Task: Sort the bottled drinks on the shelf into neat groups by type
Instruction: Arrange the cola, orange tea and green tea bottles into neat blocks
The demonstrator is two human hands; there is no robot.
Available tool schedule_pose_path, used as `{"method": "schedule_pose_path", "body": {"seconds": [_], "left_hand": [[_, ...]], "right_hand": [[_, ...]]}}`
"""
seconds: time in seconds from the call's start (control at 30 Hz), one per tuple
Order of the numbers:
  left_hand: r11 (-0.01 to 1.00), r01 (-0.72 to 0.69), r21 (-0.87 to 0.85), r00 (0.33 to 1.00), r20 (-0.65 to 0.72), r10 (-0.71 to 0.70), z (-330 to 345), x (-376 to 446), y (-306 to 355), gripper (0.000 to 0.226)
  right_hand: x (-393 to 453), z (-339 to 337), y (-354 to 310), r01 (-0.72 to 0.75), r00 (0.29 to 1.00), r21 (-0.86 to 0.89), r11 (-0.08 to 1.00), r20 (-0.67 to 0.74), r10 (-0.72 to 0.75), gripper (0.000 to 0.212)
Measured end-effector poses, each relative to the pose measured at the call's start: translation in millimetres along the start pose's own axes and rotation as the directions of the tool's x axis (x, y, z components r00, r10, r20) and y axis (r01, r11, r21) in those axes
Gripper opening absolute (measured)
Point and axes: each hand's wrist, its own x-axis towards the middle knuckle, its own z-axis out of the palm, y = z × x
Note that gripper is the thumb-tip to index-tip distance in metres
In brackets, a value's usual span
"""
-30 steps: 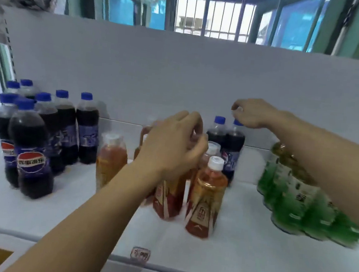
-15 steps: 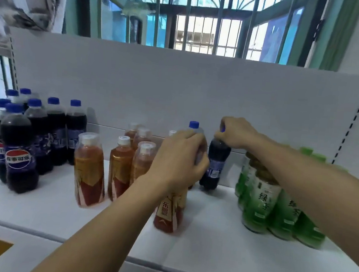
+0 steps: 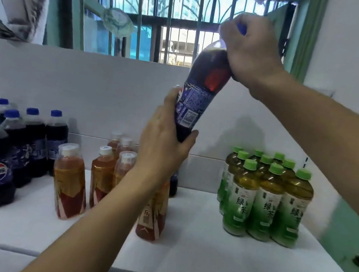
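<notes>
I've got one cola bottle (image 3: 200,94) up in the air, tilted, well above the shelf (image 3: 195,253). My right hand (image 3: 251,48) is curled tight round its neck and blue cap; my left hand (image 3: 164,143) wraps the bottom end. On the far left I count seven colas (image 3: 15,148) grouped. In the middle, six amber tea bottles (image 3: 70,180), loosely set. On the right, nine green tea bottles (image 3: 264,196) packed tight.

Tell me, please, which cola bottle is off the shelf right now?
The cola bottle held tilted in mid-air: the right hand grips its neck, the left hand its base. The other colas stand at the left.
</notes>
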Motion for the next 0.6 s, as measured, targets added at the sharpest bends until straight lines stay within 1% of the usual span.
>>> {"method": "schedule_pose_path", "body": {"seconds": [0.07, 0.13, 0.2, 0.3, 0.37, 0.47, 0.53, 0.6], "left_hand": [[0.998, -0.01, 0.056, 1.0, -0.013, 0.01, -29, 2, -14, 0.091], [0.994, 0.01, 0.112, 1.0, -0.03, -0.006, -58, -3, -33, 0.091], [0.989, 0.061, 0.137, 0.997, -0.05, -0.055, -85, -12, -53, 0.092], [0.969, 0.14, 0.204, 0.987, -0.108, -0.12, -126, -32, -90, 0.094], [0.95, 0.184, 0.254, 0.977, -0.15, -0.149, -152, -43, -116, 0.093], [0.909, 0.253, 0.332, 0.952, -0.25, -0.174, -193, -57, -158, 0.09], [0.888, 0.317, 0.334, 0.925, -0.316, -0.211, -218, -68, -185, 0.088], [0.882, 0.347, 0.319, 0.913, -0.33, -0.24, -242, -80, -211, 0.088]], "right_hand": [[-2, 16, -13, -0.004, 1.0, 0.094, 0.996, 0.027, 0.001, 0.029], [-4, 38, -28, -0.002, 0.994, 0.135, 0.991, 0.105, -0.012, 0.027], [-8, 67, -45, 0.004, 0.979, 0.164, 0.986, 0.201, -0.037, 0.028], [-17, 115, -74, -0.006, 0.943, 0.208, 0.978, 0.325, -0.063, 0.04], [-22, 150, -92, -0.008, 0.916, 0.234, 0.972, 0.391, -0.087, 0.038], [-34, 198, -119, -0.015, 0.86, 0.3, 0.954, 0.49, -0.141, 0.035], [-43, 230, -137, -0.008, 0.798, 0.349, 0.937, 0.567, -0.204, 0.034], [-52, 263, -154, 0.038, 0.749, 0.349, 0.936, 0.61, -0.258, 0.034]]}}
